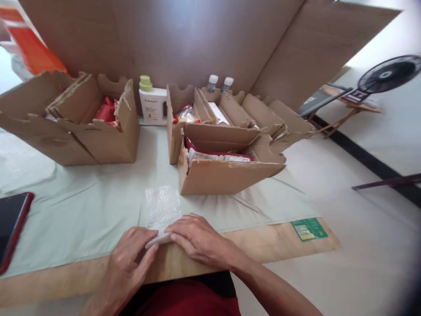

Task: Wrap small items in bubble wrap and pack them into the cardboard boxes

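A strip of clear bubble wrap (162, 202) lies flat on the pale green cloth, stretching away from me. Its near end is rolled or folded into a small bundle at the table's front edge. My left hand (130, 254) pinches the left end of that bundle between thumb and fingers. From the right, my right hand (197, 239) closes over the other end, fingers on top and thumb along the near side. Whatever the bundle may contain is hidden by the wrap and my fingers.
Cardboard bins (230, 175) with packets stand beyond my hands, and more cardboard boxes (101, 145) are at left. Between them is a white bottle (153, 105) with a green cap. A red-edged phone (15, 228) lies at far left. A fan (388, 74) stands at right.
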A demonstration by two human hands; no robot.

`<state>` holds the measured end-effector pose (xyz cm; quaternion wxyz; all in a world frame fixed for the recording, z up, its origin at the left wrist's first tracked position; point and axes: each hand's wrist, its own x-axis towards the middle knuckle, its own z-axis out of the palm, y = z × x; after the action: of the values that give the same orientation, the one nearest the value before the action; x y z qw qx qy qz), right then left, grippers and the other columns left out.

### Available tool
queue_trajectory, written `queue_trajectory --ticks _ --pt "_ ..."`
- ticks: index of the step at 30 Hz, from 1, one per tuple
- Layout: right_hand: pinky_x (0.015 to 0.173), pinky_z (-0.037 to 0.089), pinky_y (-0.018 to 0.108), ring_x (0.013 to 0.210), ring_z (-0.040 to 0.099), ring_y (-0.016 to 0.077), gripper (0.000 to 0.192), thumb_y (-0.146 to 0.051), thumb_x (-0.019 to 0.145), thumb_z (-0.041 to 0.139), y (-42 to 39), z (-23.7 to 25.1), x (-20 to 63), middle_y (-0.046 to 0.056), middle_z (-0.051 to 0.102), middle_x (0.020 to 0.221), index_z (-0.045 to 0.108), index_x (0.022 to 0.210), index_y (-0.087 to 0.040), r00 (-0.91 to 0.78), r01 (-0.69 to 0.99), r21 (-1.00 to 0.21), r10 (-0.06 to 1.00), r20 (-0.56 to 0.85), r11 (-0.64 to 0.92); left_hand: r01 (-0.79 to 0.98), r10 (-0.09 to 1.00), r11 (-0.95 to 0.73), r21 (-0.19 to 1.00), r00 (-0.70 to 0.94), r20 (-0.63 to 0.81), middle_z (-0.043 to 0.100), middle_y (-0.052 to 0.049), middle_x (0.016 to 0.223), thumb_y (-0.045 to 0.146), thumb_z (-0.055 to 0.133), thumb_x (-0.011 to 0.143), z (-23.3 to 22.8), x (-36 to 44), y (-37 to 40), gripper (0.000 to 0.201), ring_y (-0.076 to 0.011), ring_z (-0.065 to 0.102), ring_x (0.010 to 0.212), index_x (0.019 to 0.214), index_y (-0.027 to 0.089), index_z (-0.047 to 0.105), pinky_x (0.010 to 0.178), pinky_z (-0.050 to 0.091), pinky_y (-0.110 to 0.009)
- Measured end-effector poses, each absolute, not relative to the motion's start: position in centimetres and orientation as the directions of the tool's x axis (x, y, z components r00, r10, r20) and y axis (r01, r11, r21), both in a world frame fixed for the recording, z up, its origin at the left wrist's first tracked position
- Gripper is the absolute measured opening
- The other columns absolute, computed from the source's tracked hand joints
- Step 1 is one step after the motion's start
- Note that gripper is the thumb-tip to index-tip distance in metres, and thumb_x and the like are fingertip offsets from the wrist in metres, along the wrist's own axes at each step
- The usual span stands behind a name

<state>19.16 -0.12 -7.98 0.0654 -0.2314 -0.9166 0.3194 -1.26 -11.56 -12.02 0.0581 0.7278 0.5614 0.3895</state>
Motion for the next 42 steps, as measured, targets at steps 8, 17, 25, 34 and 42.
queue_trajectory --ticks 8,17,25,34,42 --pt "0.098 0.047 0.044 0.118 0.063 0.0291 0.024 -0.024 0.105 0.055 -1.9 -10.0 20.1 0.014 0.073 0.127 0.070 0.123 -0.019 -0.731 0.485 -0.381 0.604 0.318 0.787 0.829 0.911 -0.110 0.548 -0.136 0.389 0.070 -0.005 0.103 0.030 0.060 0.102 -12.6 -1.1 -9.8 0.027 -0.0140 0.067 0.073 0.126 0.018 0.066 0.070 0.059 -0.027" --pt "0.094 0.045 0.039 0.103 0.069 0.0228 0.020 -0.022 0.107 0.055 -1.2 -10.7 19.0 0.007 0.079 0.110 0.072 0.117 -0.019 -0.818 0.395 -0.539 0.552 0.162 0.744 0.821 0.887 -0.335 0.462 0.110 0.447 0.071 -0.011 0.115 0.024 0.066 0.099 -11.4 -2.3 -11.2 0.023 -0.0251 0.067 0.107 0.122 0.020 0.065 0.093 0.057 -0.040" --pt "0.094 0.046 0.042 0.110 0.065 0.0275 0.021 -0.028 0.105 0.058 -1.9 -10.1 19.2 0.012 0.075 0.121 0.071 0.120 -0.019 -0.676 0.546 -0.474 0.697 0.237 0.691 0.852 0.910 -0.181 0.492 -0.044 0.412 0.071 -0.007 0.099 0.027 0.059 0.103 -12.0 -2.1 -9.8 0.019 -0.0179 0.070 0.085 0.115 0.016 0.070 0.077 0.057 -0.029" --pt "0.093 0.046 0.042 0.103 0.067 0.0255 0.018 -0.026 0.105 0.059 -1.0 -10.5 17.1 0.010 0.077 0.114 0.072 0.116 -0.018 -0.783 0.493 -0.452 0.605 0.143 0.744 0.610 0.863 0.111 0.785 -0.450 0.228 0.072 -0.010 0.112 0.045 0.064 0.099 -11.6 -1.4 -11.9 0.044 -0.0203 0.072 0.092 0.134 0.019 0.065 0.085 0.063 -0.035" --pt "0.083 0.053 0.026 0.090 0.070 0.0152 0.016 -0.025 0.100 0.060 -4.1 -9.1 18.7 0.002 0.078 0.097 0.075 0.103 -0.020 -0.585 0.208 -0.972 0.810 -0.032 0.112 0.103 0.905 0.250 0.963 -0.379 -0.194 0.076 -0.012 0.130 0.053 0.072 0.093 -13.3 2.2 -14.4 0.053 -0.0288 0.073 0.123 0.133 0.020 0.066 0.098 0.064 -0.036"
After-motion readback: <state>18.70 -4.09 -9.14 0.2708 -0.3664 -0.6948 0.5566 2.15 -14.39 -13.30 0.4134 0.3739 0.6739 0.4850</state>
